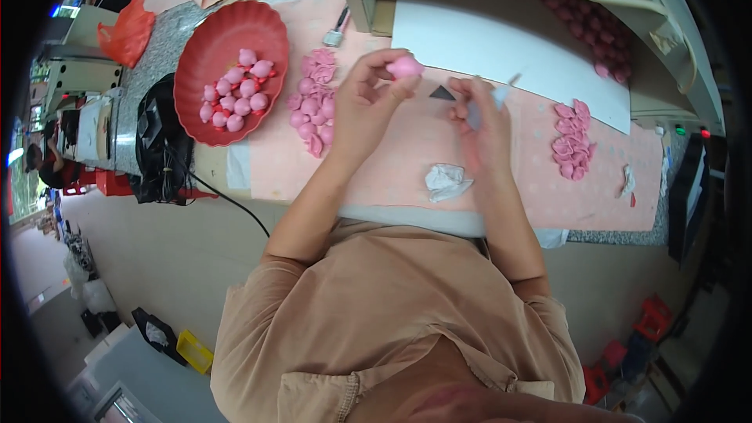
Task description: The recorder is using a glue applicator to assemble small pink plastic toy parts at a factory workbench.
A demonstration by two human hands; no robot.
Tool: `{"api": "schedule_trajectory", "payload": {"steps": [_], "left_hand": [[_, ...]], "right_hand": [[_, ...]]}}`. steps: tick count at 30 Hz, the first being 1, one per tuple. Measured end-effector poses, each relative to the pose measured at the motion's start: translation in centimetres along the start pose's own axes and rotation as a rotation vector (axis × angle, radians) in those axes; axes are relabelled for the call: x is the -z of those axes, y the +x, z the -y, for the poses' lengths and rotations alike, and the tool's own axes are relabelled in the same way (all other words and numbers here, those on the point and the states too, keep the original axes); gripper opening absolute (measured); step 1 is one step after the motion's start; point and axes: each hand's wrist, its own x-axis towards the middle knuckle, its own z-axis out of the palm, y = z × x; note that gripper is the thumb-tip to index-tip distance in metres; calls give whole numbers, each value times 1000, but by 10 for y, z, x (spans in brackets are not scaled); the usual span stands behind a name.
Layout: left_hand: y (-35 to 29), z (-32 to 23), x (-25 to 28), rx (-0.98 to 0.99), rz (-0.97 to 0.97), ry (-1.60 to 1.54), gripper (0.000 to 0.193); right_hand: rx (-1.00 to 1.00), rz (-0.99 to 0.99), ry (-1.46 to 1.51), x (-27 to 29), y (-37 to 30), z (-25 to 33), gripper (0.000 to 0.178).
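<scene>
My left hand [374, 98] pinches a small round pink piece [405, 67] between thumb and fingertips, above the pink sheet. Just to its right is my right hand [484, 121], fingers curled and slightly blurred. A pale bluish shape [499, 95] and a thin tip stick out by its fingers; I cannot make out what it is. Beside those fingertips appears a dark grey triangular piece [442, 92]. Left of my left wrist, round pink pieces [312, 113] and flat pink petal-like pieces [319, 66] lie in a cluster. Crumpled white tissue [446, 182] rests between my forearms.
A red scalloped bowl [186, 98] at the left holds pink-and-red pieces. More petal-like pieces [573, 141] lie at the right. Behind is a white board [478, 39] inside a box-like booth, with dark red pieces [587, 27]. A flat brush [335, 31] and black bag [160, 141] are at the left.
</scene>
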Motion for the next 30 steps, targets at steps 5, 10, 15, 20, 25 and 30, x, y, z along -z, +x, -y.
{"api": "schedule_trajectory", "payload": {"steps": [5, 10, 15, 20, 25, 30], "left_hand": [[10, -50, 104, -293, -350, 1015, 28], [-1, -47, 144, -320, -375, 1189, 33], [-73, -105, -54, 227, 475, -817, 65], [-64, -124, -103, -247, 829, -1004, 50], [-66, -123, -90, -242, 923, -914, 46], [-52, -97, -50, -576, 867, -459, 43]], "right_hand": [[169, 29, -393, 30, -24, 30, 34], [220, -44, -572, 74, -36, 38, 24], [282, -92, -514, 86, -40, 37, 17], [290, -73, -661, 97, -36, 33, 9], [353, 33, -821, 80, -13, 42, 11], [525, 280, -1162, 33, 81, 58, 21]]}}
